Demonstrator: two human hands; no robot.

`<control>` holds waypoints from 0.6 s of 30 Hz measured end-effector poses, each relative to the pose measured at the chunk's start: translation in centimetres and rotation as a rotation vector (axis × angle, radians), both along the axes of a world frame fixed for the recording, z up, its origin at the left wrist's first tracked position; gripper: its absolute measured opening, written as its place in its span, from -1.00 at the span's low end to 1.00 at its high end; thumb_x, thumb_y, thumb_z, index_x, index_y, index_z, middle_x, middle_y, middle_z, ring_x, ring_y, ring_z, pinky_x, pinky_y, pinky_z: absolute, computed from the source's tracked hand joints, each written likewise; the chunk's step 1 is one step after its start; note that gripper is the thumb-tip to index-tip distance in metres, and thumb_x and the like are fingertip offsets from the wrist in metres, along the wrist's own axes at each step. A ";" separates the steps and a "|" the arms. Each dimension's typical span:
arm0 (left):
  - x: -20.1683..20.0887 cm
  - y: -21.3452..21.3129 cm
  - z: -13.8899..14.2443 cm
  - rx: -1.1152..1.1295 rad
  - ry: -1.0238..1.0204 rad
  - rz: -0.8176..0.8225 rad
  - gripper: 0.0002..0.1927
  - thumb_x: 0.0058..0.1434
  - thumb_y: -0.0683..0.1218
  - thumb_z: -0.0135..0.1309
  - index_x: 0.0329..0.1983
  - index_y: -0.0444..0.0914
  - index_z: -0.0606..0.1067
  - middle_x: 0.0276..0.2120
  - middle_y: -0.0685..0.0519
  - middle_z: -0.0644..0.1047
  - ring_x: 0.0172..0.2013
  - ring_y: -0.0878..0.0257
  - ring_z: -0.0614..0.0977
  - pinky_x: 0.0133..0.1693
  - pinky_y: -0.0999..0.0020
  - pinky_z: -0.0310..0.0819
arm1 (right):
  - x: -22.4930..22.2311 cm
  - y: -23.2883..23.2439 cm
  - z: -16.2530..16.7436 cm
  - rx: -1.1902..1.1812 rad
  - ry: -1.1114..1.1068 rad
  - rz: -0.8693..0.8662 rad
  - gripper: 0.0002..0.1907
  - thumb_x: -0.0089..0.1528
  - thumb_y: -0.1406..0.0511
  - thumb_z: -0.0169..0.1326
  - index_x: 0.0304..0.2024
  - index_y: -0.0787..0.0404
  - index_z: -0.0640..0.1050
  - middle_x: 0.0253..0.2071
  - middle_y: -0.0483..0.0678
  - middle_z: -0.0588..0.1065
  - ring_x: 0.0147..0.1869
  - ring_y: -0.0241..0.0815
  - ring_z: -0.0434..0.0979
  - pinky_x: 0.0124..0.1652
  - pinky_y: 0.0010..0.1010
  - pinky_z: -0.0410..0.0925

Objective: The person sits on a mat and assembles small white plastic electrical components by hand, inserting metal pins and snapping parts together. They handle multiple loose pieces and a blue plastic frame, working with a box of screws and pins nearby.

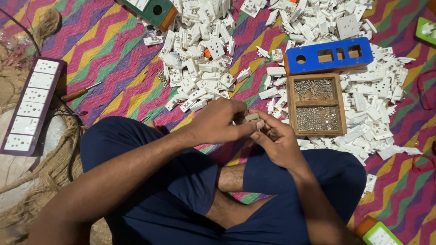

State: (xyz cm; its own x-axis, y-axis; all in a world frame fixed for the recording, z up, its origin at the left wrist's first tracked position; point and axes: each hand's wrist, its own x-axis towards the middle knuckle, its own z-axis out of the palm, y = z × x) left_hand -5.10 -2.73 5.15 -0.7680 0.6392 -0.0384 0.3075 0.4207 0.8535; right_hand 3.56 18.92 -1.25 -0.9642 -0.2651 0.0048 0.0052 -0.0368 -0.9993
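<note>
Both hands — left hand (217, 121) and right hand (277, 143) — pinched a small white socket part (252, 117), which could slip into the loose pile of white parts (200, 68) if either grip eased.

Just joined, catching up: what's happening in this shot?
A person sits cross-legged on a zigzag woven mat. Both hands meet over the lap: the left hand and right hand pinch a small pale part between the fingertips. Ahead lie heaps of white plastic socket parts, a wooden two-compartment tray of screws, and a blue cover plate with cut-outs. A finished white switch strip and a screwdriver lie at the left.
</note>
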 end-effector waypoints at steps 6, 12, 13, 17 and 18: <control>0.0 0.5 -0.7 0.078 -0.129 0.060 -0.55 0.36 0.16 0.03 -0.36 -0.33 0.55 -0.58 -0.08 0.57 -0.55 0.14 0.64 -0.44 0.23 0.47 | -0.7 -0.4 0.8 -0.094 -0.028 -0.085 -0.49 0.43 0.35 0.02 0.38 0.46 0.29 0.07 0.04 0.52 0.04 -0.27 0.58 0.00 -0.41 0.53; 0.1 0.5 -1.2 0.205 -0.110 0.029 -0.75 0.36 -0.03 0.07 -0.22 -0.35 0.53 -0.42 -0.08 0.64 -0.41 0.16 0.71 -0.29 0.28 0.57 | -1.2 -0.4 1.5 -0.117 -0.020 -0.112 -0.48 0.43 0.34 0.00 0.39 0.45 0.30 0.01 0.07 0.52 -0.03 -0.22 0.58 -0.10 -0.34 0.58; 0.2 0.4 -1.2 0.214 -0.114 0.018 -0.76 0.35 -0.05 0.09 -0.22 -0.36 0.53 -0.41 -0.08 0.65 -0.39 0.16 0.71 -0.27 0.28 0.58 | -1.2 -0.4 1.4 -0.105 -0.021 -0.110 -0.48 0.43 0.34 0.00 0.39 0.45 0.30 0.01 0.08 0.53 -0.03 -0.22 0.59 -0.10 -0.33 0.58; 0.2 0.2 -1.5 0.183 -0.071 0.025 -0.79 0.32 -0.08 0.12 -0.21 -0.36 0.56 -0.39 -0.10 0.65 -0.38 0.14 0.72 -0.27 0.27 0.59 | -1.1 -0.4 0.9 -0.119 -0.015 -0.097 -0.49 0.43 0.34 0.01 0.39 0.46 0.29 0.01 0.09 0.53 -0.02 -0.20 0.59 -0.06 -0.32 0.57; 0.2 0.2 -1.5 0.179 -0.068 0.030 -0.79 0.32 -0.08 0.12 -0.20 -0.36 0.56 -0.38 -0.11 0.65 -0.38 0.14 0.72 -0.27 0.27 0.59 | -1.1 -0.4 0.8 -0.117 -0.016 -0.102 -0.49 0.43 0.34 0.01 0.38 0.46 0.29 0.02 0.09 0.52 -0.03 -0.20 0.59 -0.06 -0.32 0.57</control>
State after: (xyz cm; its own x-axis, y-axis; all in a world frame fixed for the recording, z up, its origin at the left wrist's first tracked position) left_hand -4.93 -2.50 3.63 -0.7864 0.6173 0.0214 0.2364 0.2687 0.9338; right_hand 2.50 18.54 -0.43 -0.9863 -0.1643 0.0138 0.0118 -0.1538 -0.9880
